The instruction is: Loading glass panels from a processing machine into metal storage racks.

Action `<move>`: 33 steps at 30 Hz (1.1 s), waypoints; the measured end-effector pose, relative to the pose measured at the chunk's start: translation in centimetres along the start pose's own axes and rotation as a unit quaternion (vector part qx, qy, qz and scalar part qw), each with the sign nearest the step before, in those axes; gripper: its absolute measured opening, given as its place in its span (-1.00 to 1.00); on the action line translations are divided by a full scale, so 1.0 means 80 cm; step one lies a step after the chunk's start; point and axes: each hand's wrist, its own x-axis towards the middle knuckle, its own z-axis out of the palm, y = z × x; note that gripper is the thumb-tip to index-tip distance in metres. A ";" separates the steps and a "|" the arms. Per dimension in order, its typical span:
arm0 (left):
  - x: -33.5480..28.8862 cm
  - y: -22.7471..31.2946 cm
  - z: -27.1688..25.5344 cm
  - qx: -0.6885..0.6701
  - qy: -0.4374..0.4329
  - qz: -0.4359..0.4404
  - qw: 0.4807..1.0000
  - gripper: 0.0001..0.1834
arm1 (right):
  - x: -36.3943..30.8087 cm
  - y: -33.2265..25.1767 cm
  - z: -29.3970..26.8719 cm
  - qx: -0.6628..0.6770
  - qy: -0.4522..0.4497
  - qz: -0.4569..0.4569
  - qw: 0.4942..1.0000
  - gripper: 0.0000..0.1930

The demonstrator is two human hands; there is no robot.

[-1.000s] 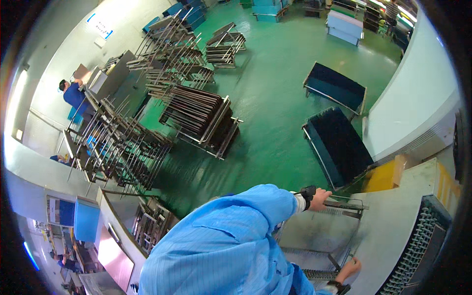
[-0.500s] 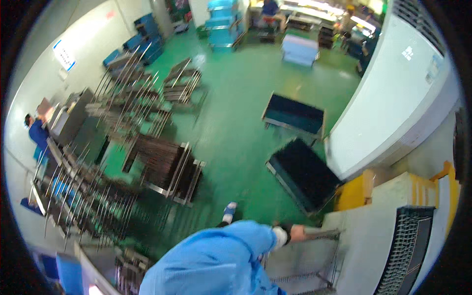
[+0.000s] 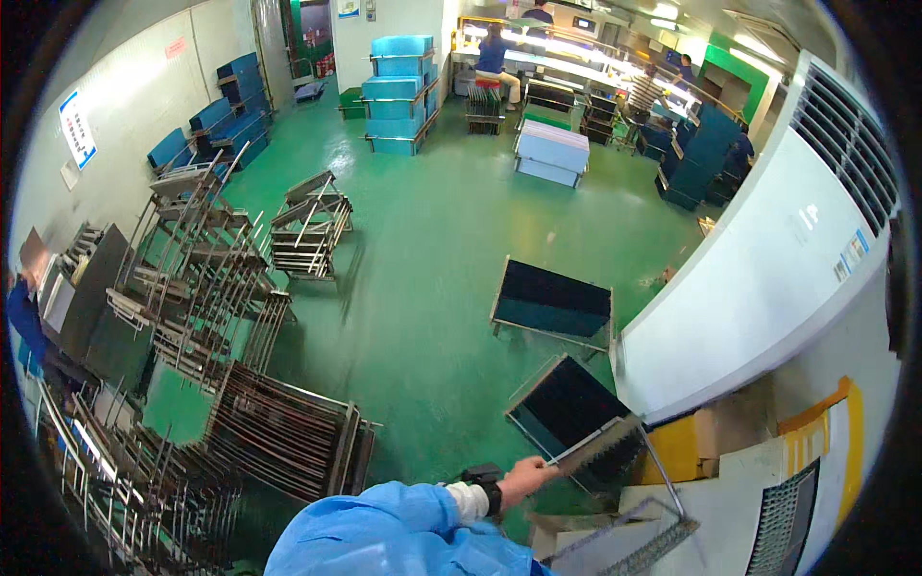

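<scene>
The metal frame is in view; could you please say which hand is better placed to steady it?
Probably the left hand: it grips the metal frame at its upper side, while the right hand is out of view.

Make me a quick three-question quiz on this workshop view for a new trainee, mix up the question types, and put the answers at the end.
1. What is the wearer's left hand gripping?
2. True or false: the tall white vented unit stands on the right side of the picture.
3. What colour is the floor? A) grey B) green C) red

Key:
1. The edge of a metal frame.
2. True.
3. B.
</scene>
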 end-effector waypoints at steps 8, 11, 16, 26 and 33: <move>0.040 0.073 -0.249 -0.198 0.153 0.032 0.968 -0.70 | 0.120 -0.287 0.012 0.236 0.036 -0.007 0.971 -0.73; 0.057 0.085 -0.321 -0.285 0.222 0.077 0.929 -0.73 | 0.247 -0.352 0.018 0.181 -0.013 -0.166 0.969 -0.68; 0.116 0.120 -0.432 -0.330 0.324 0.090 0.882 -0.76 | 0.354 -0.630 0.028 0.122 -0.051 -0.195 0.972 -0.71; 0.173 0.215 -0.601 -0.411 0.490 0.090 0.764 -0.67 | 0.503 -1.048 0.106 -0.028 -0.139 -0.370 0.918 -0.56; 0.240 0.207 -0.754 -0.485 0.472 0.082 0.732 -0.68 | 0.487 -1.281 0.191 0.058 -0.229 -0.367 0.900 -0.64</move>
